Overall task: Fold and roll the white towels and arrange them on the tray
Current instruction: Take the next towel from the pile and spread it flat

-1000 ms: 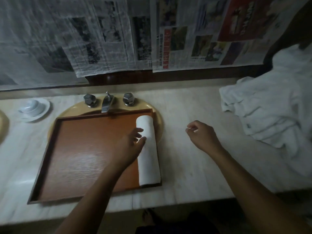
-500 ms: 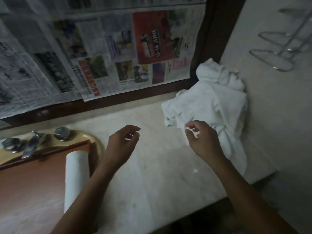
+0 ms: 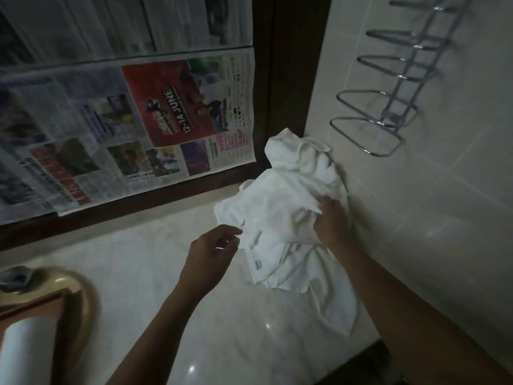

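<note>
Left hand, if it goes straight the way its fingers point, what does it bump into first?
Most likely the pile of white towels. The left hand points up and right at its near edge, and nothing shows between them. Depth is unclear, so it might pass just above.

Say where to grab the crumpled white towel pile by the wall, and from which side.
Best pinch the tagged hem at the near-left edge of the towel pile, coming from the left with the left hand. That edge lies exposed; the tiled wall blocks the right side, and the right hand grips an upper fold.
</note>
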Demonstrator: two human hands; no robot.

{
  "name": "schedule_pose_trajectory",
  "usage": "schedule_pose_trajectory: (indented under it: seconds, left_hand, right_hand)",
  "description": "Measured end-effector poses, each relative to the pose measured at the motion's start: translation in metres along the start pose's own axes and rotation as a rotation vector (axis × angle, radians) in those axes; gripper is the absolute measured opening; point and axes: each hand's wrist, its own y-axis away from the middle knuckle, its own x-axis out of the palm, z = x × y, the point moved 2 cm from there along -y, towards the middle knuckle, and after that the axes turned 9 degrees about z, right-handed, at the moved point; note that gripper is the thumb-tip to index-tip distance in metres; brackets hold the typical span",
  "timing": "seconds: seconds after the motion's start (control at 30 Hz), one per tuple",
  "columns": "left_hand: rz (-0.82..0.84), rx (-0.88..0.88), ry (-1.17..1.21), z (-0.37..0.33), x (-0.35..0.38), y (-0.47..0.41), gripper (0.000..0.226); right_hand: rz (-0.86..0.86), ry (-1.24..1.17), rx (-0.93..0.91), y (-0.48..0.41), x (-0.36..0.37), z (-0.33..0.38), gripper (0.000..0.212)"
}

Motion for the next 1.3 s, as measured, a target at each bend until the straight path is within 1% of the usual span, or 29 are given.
schedule_pose_trajectory:
  seconds: [0.07,0.13,0.17,0.2,0.27,0.33,0.37,0.4,0.43,0.47,0.5,0.53,0.6,0.63,0.7,0.73,0.77,0.8,0.83,0.87,0.97,1.03,1.1,1.17,1.2,1.23,1.3]
  left_hand:
    - [0.01,-0.009,0.001,0.001,0.003,0.001,0.017]
    - [-0.009,-0.023,-0.015,0.005,0.003,-0.002,0.018]
    - [-0.023,-0.037,-0.014,0.007,0.001,-0.004,0.02]
    - [-0.034,-0.04,-0.012,0.007,0.001,-0.005,0.022]
    - [-0.05,-0.03,-0.022,0.002,0.004,-0.006,0.027]
    - [-0.074,-0.024,0.0,-0.008,0.008,-0.014,0.051]
    - [-0.081,-0.015,-0.032,-0.014,0.009,-0.019,0.064]
    - [-0.074,0.024,-0.067,-0.02,0.009,-0.025,0.071]
    - [-0.048,0.068,-0.109,-0.026,0.007,-0.03,0.069]
    - [-0.026,0.117,-0.145,-0.026,0.006,-0.035,0.057]
    - [0.001,0.138,-0.161,-0.027,0.003,-0.033,0.041]
    - [0.022,0.126,-0.157,-0.029,-0.002,-0.026,0.028]
    - [0.042,0.053,-0.009,-0.03,-0.015,-0.006,0.021]
    - [0.038,0.039,0.076,-0.034,-0.022,0.006,0.021]
    - [0.015,0.069,0.176,-0.04,-0.039,0.034,0.038]
    - [-0.02,0.103,0.219,-0.042,-0.047,0.046,0.038]
    - [-0.052,0.101,0.258,-0.042,-0.056,0.06,0.032]
    - [-0.071,0.089,0.296,-0.042,-0.064,0.073,0.027]
    - [-0.072,0.077,0.311,-0.043,-0.071,0.089,0.024]
    - [-0.064,0.055,0.336,-0.044,-0.076,0.105,0.023]
    - [-0.049,-0.038,0.45,-0.038,-0.088,0.157,0.024]
    - [-0.07,-0.101,0.55,-0.03,-0.091,0.193,0.028]
    - [-0.098,-0.202,0.623,-0.019,-0.088,0.229,0.026]
    - [-0.156,-0.303,0.705,-0.003,-0.084,0.262,0.017]
    - [-0.161,-0.347,0.689,0.004,-0.083,0.276,0.018]
    - [-0.125,-0.378,0.624,0.016,-0.081,0.291,0.02]
    - [0.045,-0.395,0.376,0.041,-0.077,0.318,0.016]
  right_hand:
    - [0.009,-0.044,0.059,-0.003,-0.022,0.005,0.036]
    - [-0.013,-0.132,0.057,-0.004,-0.047,0.015,0.034]
    - [-0.021,-0.178,0.023,-0.002,-0.06,0.024,0.035]
    - [-0.013,-0.218,-0.034,0.004,-0.072,0.036,0.034]
    - [0.061,-0.306,-0.197,0.022,-0.092,0.067,0.031]
    - [0.179,-0.361,-0.408,0.044,-0.106,0.1,0.031]
    - [0.247,-0.374,-0.505,0.056,-0.111,0.116,0.032]
    - [0.319,-0.389,-0.583,0.068,-0.114,0.131,0.035]
    - [0.38,-0.412,-0.65,0.079,-0.116,0.144,0.038]
    - [0.415,-0.436,-0.704,0.088,-0.119,0.155,0.039]
    - [0.431,-0.466,-0.748,0.096,-0.121,0.164,0.038]
    - [0.444,-0.51,-0.769,0.102,-0.123,0.171,0.034]
    - [0.462,-0.618,-0.752,0.108,-0.126,0.176,0.029]
    - [0.47,-0.651,-0.731,0.11,-0.126,0.176,0.029]
    - [0.504,-0.617,-0.674,0.116,-0.121,0.172,0.034]
    - [0.542,-0.54,-0.638,0.118,-0.116,0.167,0.037]
    - [0.589,-0.428,-0.607,0.123,-0.107,0.162,0.038]
    - [0.63,-0.288,-0.582,0.128,-0.096,0.155,0.034]
    - [0.665,-0.157,-0.559,0.135,-0.083,0.148,0.025]
    - [0.704,-0.063,-0.531,0.144,-0.071,0.141,0.019]
    - [0.811,0.051,-0.468,0.176,-0.039,0.127,0.028]
    - [0.859,-0.011,-0.447,0.202,-0.025,0.119,0.022]
    - [0.887,-0.222,-0.369,0.227,-0.019,0.114,0.015]
    - [0.879,-0.452,-0.329,0.253,-0.017,0.115,0.015]
    - [0.857,-0.532,-0.348,0.265,-0.016,0.119,0.013]
    - [0.831,-0.579,-0.376,0.277,-0.016,0.125,0.012]
    - [0.777,-0.622,-0.405,0.299,-0.017,0.141,0.009]
